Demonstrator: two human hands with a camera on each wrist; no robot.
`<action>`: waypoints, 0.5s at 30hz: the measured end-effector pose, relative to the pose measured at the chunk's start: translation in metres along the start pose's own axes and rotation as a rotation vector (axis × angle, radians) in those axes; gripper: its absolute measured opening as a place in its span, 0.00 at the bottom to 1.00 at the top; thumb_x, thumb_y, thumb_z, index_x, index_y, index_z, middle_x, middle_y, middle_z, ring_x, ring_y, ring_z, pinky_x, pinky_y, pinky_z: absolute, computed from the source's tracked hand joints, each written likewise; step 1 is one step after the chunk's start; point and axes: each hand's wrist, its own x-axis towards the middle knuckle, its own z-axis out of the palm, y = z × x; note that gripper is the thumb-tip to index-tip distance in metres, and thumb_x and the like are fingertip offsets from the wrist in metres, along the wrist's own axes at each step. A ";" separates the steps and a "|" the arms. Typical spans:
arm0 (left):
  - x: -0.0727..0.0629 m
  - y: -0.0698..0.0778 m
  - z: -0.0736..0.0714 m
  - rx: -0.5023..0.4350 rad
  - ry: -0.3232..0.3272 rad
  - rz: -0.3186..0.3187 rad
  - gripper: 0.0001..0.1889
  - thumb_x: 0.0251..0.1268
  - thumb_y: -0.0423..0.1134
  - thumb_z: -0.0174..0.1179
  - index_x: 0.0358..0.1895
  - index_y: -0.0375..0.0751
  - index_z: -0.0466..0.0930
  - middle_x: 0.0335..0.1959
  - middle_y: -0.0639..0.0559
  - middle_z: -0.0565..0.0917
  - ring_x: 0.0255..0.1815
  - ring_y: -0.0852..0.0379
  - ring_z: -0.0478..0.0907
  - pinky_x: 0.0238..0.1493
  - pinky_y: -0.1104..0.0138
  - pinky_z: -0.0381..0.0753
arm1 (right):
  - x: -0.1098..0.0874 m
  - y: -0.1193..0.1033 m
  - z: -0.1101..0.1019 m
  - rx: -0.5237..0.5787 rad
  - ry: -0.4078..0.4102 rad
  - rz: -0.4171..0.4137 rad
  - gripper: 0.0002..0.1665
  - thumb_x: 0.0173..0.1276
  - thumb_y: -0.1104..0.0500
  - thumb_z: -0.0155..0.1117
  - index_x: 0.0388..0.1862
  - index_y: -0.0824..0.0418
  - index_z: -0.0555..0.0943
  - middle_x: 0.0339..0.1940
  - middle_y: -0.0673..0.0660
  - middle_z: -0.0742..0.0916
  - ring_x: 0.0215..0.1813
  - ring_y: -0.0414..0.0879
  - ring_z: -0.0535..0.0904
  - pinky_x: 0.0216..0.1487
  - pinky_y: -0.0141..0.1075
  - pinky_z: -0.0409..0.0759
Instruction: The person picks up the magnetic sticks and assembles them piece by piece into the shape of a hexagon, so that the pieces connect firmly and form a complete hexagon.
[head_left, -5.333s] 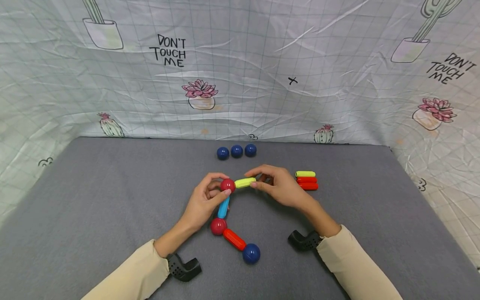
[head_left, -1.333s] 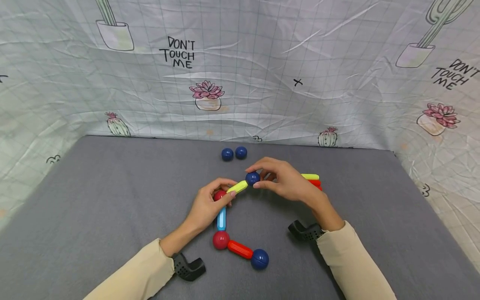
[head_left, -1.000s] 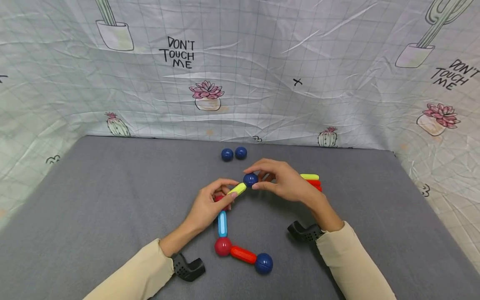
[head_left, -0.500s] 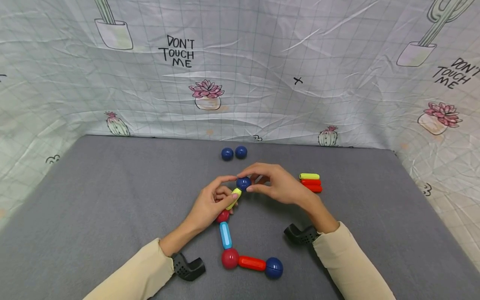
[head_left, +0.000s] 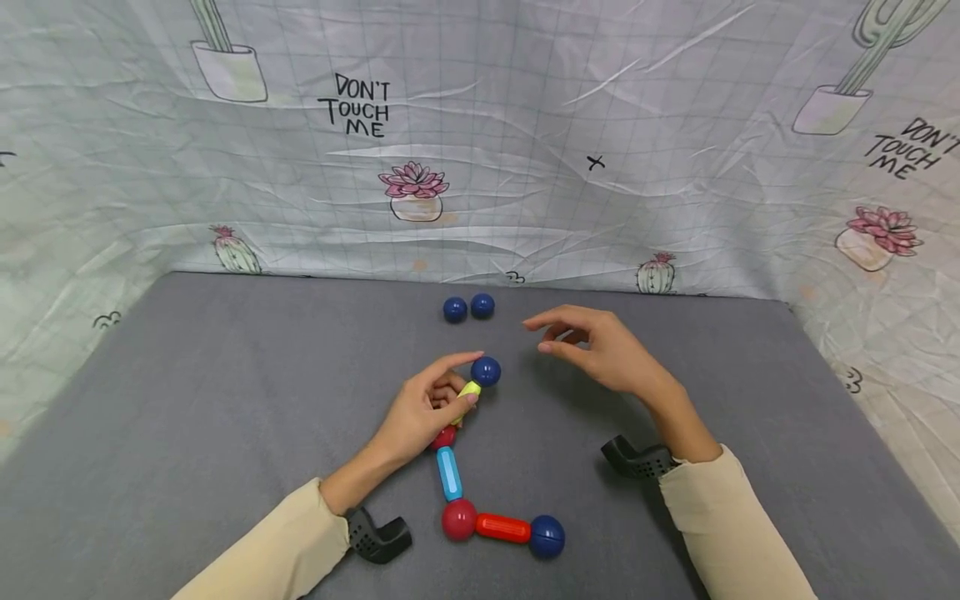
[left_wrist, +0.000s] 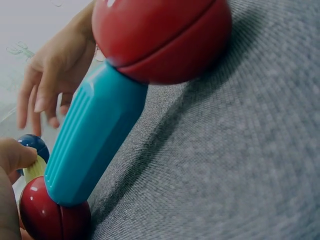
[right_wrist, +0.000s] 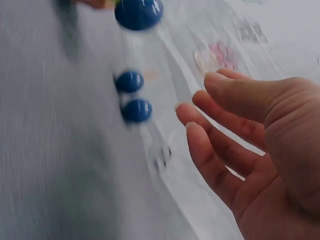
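My left hand pinches a yellow rod between thumb and fingers, its index fingertip at the blue ball on the rod's upper end. Below the fingers the chain goes on: a red ball partly hidden by the hand, a light blue rod, a second red ball, a red rod and another blue ball. In the left wrist view the light blue rod joins both red balls. My right hand is off to the right, fingers loosely bent around nothing.
Two loose blue balls sit near the back edge of the grey table. A printed cloth hangs behind and at the sides. My right hand and forearm cover the spot at the right where spare rods lay.
My right hand brought a blue ball from the back row onto the yellow rod's end, then let go and moved right. The yellow rod swung more upright; the chain's lower part shifted toward me.
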 end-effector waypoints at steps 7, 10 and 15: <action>0.000 -0.002 -0.001 -0.021 -0.001 0.016 0.25 0.62 0.20 0.57 0.63 0.28 0.68 0.33 0.33 0.77 0.19 0.40 0.71 0.23 0.65 0.75 | -0.031 0.030 -0.028 -0.085 0.116 0.164 0.17 0.68 0.57 0.64 0.55 0.52 0.81 0.48 0.53 0.85 0.44 0.43 0.78 0.43 0.35 0.77; 0.000 -0.002 -0.001 -0.025 -0.006 0.024 0.25 0.62 0.19 0.57 0.63 0.27 0.68 0.33 0.33 0.77 0.19 0.41 0.71 0.22 0.66 0.74 | -0.040 0.044 -0.035 -0.143 0.133 0.222 0.16 0.68 0.57 0.64 0.54 0.56 0.82 0.46 0.54 0.85 0.42 0.45 0.78 0.40 0.34 0.77; 0.000 -0.003 -0.001 -0.033 -0.009 0.038 0.24 0.62 0.19 0.56 0.63 0.27 0.68 0.31 0.32 0.76 0.18 0.44 0.70 0.22 0.67 0.72 | -0.050 0.065 -0.042 -0.219 0.093 0.264 0.15 0.67 0.59 0.65 0.52 0.60 0.82 0.48 0.54 0.85 0.43 0.47 0.78 0.41 0.39 0.76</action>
